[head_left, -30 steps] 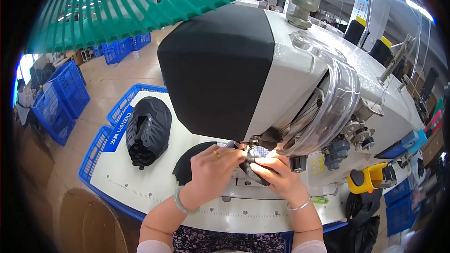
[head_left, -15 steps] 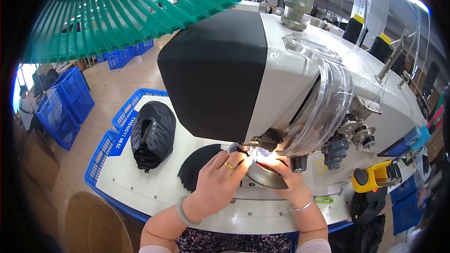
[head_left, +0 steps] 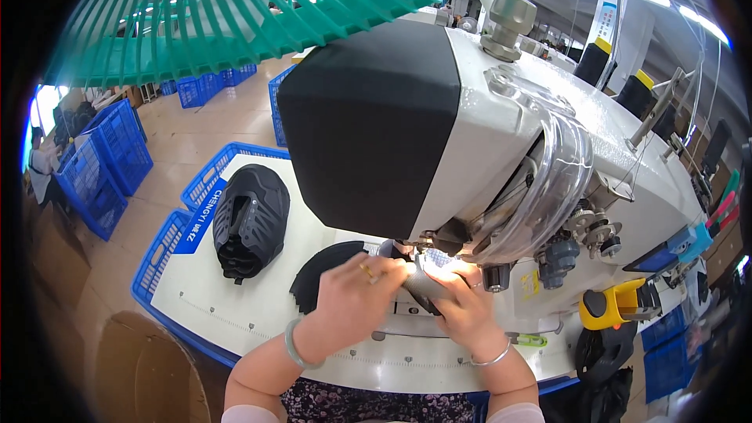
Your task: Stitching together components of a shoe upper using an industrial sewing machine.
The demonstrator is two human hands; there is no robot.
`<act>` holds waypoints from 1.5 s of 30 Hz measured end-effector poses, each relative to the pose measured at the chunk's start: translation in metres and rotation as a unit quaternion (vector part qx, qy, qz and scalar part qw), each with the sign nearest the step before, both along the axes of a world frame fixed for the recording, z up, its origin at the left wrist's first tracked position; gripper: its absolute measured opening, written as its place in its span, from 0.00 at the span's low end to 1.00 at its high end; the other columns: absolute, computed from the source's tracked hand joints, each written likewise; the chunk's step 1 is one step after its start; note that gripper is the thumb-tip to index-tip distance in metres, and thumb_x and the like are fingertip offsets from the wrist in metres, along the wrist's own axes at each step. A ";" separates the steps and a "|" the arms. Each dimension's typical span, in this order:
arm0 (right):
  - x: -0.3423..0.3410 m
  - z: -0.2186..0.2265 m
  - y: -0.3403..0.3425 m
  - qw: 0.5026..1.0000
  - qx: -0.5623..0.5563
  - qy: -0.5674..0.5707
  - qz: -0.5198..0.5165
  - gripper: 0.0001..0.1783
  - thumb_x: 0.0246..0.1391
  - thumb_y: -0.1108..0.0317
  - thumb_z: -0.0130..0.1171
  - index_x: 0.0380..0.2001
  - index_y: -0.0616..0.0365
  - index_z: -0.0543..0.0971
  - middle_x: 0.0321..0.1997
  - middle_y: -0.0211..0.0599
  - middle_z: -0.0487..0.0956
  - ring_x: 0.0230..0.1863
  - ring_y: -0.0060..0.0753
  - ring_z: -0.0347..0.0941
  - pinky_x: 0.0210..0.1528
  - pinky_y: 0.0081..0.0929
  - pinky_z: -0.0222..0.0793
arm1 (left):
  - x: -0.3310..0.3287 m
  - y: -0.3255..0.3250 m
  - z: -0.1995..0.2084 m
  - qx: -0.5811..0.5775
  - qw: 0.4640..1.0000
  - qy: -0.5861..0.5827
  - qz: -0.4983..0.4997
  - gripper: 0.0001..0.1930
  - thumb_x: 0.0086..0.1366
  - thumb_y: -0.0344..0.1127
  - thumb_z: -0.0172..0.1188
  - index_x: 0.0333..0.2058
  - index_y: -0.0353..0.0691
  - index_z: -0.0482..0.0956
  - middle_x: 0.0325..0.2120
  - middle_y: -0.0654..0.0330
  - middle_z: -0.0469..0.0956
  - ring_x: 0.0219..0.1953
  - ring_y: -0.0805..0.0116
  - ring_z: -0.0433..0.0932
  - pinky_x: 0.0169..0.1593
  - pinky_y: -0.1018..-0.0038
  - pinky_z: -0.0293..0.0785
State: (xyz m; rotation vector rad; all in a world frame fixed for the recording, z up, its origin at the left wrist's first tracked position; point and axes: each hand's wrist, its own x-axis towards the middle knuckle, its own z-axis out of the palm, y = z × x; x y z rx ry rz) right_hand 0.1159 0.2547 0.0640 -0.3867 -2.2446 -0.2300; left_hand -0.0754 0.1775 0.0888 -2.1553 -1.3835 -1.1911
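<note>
My left hand (head_left: 356,294), with a ring and a bangle, has its fingers pinched at the left edge of a dark grey textured shoe piece (head_left: 426,285). From the right, my right hand (head_left: 467,309) grips the same piece, thumb on the near side. The piece is tilted under the lit needle area of a white and black sewing machine (head_left: 368,125). Glare and my fingers hide the needle point and the piece's far edge. Beside my left hand, a fanned stack of black pieces (head_left: 321,270) lies on the white table (head_left: 227,298).
A black shoe upper (head_left: 251,219) stands left on the table. Green snips (head_left: 531,340) lie right of my right wrist. A yellow holder (head_left: 611,307) sits at the right edge. Blue crates (head_left: 98,180) stand on the floor, and a green fan guard (head_left: 235,31) hangs overhead.
The shoe piece has turned and now shows a narrower, more upright side. My left hand has shifted slightly, and my right thumb has come lower on the piece. The whole view has moved a little.
</note>
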 end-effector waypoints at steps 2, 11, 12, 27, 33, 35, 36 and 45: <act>-0.001 0.004 -0.003 1.000 0.022 -0.021 -0.001 0.20 0.42 0.74 0.59 0.43 0.57 0.80 0.46 0.28 0.77 0.43 0.32 0.72 0.36 0.38 0.56 | -0.007 0.004 0.000 -0.075 0.983 -0.166 -0.024 0.15 0.46 0.25 0.64 0.36 0.39 0.81 0.32 0.63 0.77 0.28 0.68 0.77 0.28 0.75 0.74; 0.004 0.008 -0.012 0.995 -0.094 -0.030 -0.016 0.29 0.34 0.75 0.61 0.48 0.57 0.77 0.47 0.31 0.75 0.47 0.35 0.71 0.41 0.41 0.56 | 0.009 -0.001 -0.005 0.050 0.998 -0.008 0.033 0.17 0.43 0.26 0.62 0.37 0.38 0.81 0.35 0.62 0.77 0.35 0.64 0.76 0.35 0.72 0.76; 0.003 0.012 -0.013 0.996 -0.089 -0.030 -0.009 0.32 0.30 0.78 0.63 0.47 0.58 0.78 0.46 0.34 0.75 0.47 0.41 0.70 0.41 0.38 0.64 | 0.010 -0.003 -0.005 0.049 0.998 -0.007 0.034 0.17 0.43 0.26 0.62 0.37 0.38 0.81 0.35 0.62 0.77 0.35 0.64 0.76 0.35 0.72 0.76; -0.002 -0.001 -0.024 0.988 -0.152 0.012 -0.033 0.37 0.29 0.78 0.62 0.52 0.56 0.74 0.47 0.39 0.72 0.47 0.48 0.67 0.50 0.41 0.61 | 0.007 -0.006 0.013 -0.018 0.999 0.026 -0.004 0.16 0.43 0.23 0.57 0.36 0.34 0.79 0.37 0.59 0.75 0.37 0.59 0.75 0.38 0.70 0.76; -0.009 -0.001 -0.028 0.986 -0.155 0.047 -0.043 0.35 0.31 0.77 0.62 0.51 0.56 0.74 0.48 0.38 0.73 0.49 0.48 0.69 0.54 0.47 0.56 | 0.009 -0.006 0.017 -0.013 0.998 0.055 0.005 0.16 0.45 0.22 0.57 0.36 0.33 0.79 0.39 0.56 0.74 0.42 0.57 0.75 0.44 0.67 0.76; -0.012 -0.001 -0.026 0.989 -0.129 0.054 -0.045 0.33 0.31 0.76 0.62 0.50 0.56 0.75 0.48 0.38 0.73 0.48 0.47 0.69 0.52 0.47 0.56 | 0.013 -0.007 0.017 0.002 0.998 0.060 0.024 0.16 0.44 0.23 0.59 0.37 0.33 0.79 0.39 0.57 0.75 0.40 0.57 0.77 0.45 0.66 0.77; -0.013 0.000 -0.025 0.994 -0.080 0.039 -0.060 0.32 0.30 0.76 0.61 0.48 0.56 0.76 0.47 0.36 0.73 0.46 0.44 0.70 0.50 0.47 0.57 | 0.011 -0.005 0.014 0.002 0.998 0.061 0.023 0.16 0.44 0.23 0.59 0.37 0.33 0.79 0.39 0.57 0.75 0.40 0.57 0.77 0.45 0.66 0.77; -0.016 0.009 -0.023 0.994 -0.091 0.019 -0.049 0.26 0.26 0.74 0.60 0.39 0.56 0.81 0.35 0.28 0.72 0.36 0.35 0.70 0.43 0.43 0.57 | 0.011 0.006 0.008 -0.016 0.987 -0.153 0.036 0.05 0.51 0.24 0.64 0.28 0.32 0.79 0.22 0.57 0.76 0.24 0.58 0.73 0.28 0.67 0.69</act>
